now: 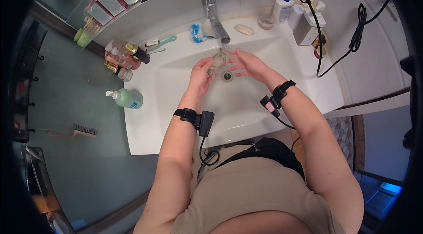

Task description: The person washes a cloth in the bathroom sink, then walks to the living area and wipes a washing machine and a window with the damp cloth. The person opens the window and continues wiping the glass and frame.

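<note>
My left hand (201,74) grips a wet, crumpled beige cloth (219,59) beneath the chrome faucet (216,22). What looks like a stream of water falls from the spout onto the cloth. To the right of it is my right hand (248,65), its fingers spread and its palm turned toward the cloth; nothing is held in it. Both hands are over the white washbasin (264,102). The round drain (227,76) shows just below the cloth, between the hands. Part of the cloth is hidden behind my left fingers.
A bar of soap (244,29) and a blue-and-white bath puff (198,33) lie on the back ledge. Pump bottles (309,27) crowd the right corner. A green pump bottle (129,98) stands at the left edge. A black cord (320,52) hangs over the right side.
</note>
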